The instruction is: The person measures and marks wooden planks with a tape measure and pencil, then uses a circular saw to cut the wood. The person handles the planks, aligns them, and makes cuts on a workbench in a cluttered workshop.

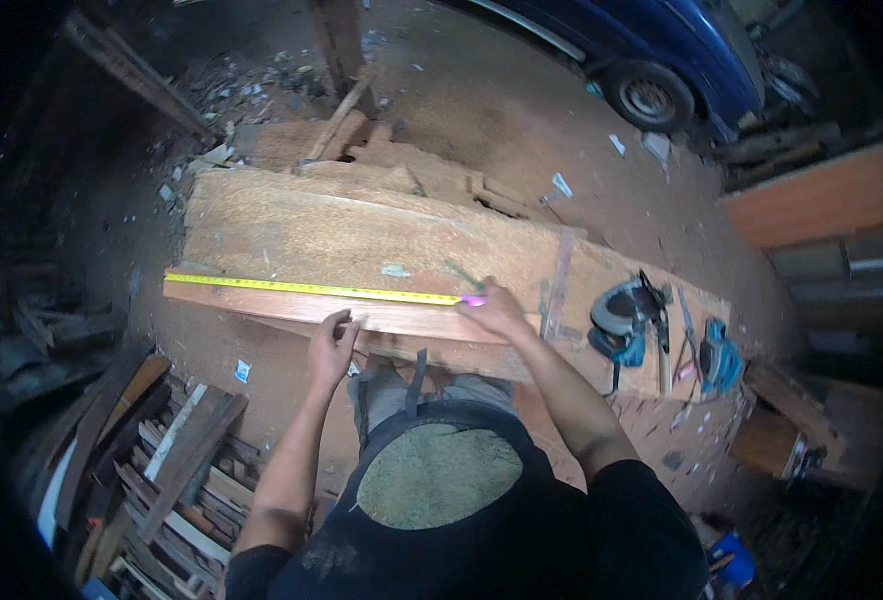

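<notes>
A long pale reddish board [222, 294] lies along the near edge of the wooden work surface [292, 220]. A yellow tape measure [312, 289] is stretched along it from the left end, reaching its pink case in my right hand [492, 312], whose fingers are closed round it. My left hand [334, 340] is at the board's near edge below the tape, thumb and fingers apart and slightly bent. On the right of the surface rest a teal circular saw [617, 340], another teal power tool [722, 360] and some long thin pieces [687, 330].
A blue vehicle [702, 50] stands beyond the surface at upper right. Wood offcuts [187, 470] are piled at lower left. An orange panel [817, 195] and more wood [792, 410] lie at right. Posts [332, 55] rise at the back, near scattered debris on the dirt floor.
</notes>
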{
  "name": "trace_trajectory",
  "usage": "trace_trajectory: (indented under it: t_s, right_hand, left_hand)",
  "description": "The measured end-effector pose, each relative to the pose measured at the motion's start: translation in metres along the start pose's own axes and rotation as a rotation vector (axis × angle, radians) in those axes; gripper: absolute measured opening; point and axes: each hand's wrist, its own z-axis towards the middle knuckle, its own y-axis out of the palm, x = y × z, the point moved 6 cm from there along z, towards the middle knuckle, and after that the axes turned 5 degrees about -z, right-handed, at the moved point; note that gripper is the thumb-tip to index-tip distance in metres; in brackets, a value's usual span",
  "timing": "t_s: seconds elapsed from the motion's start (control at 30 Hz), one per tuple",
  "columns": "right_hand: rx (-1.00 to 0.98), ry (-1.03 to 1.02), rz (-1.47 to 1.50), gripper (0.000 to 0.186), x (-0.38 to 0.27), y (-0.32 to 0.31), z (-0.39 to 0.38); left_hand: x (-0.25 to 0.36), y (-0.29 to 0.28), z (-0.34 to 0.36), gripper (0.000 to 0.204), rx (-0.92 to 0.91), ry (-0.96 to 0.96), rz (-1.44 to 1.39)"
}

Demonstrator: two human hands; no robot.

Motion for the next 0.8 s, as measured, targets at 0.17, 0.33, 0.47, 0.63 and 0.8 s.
trace_trajectory:
  t_s: [0.17,0.33,0.47,0.63,0.8]
  right_hand:
    - [0.173,0.150,0.161,0.072,0.144,-0.032,-0.051]
    - [0.274,0.145,0.206,0.070,0.216,-0.025,-0.063]
    - [0.211,0.150,0.348,0.086,0.201,-0.018,-0.064]
    - [0.250,0.141,0.388,0.086,0.199,-0.023,-0.067]
    - [0.714,0.052,0.201,0.059,0.216,-0.022,-0.075]
  left_hand:
    - [0.071,0.092,0.030,0.033,-0.234,0.396,0.279]
    - [0.112,0.226,0.044,0.032,-0.581,0.550,0.229]
    - [0.114,0.315,0.038,0.036,-0.941,0.521,0.389]
    - [0.114,0.385,0.019,0.041,-1.126,0.564,0.517]
    - [0.110,0.419,0.021,0.039,-1.226,0.561,0.623]
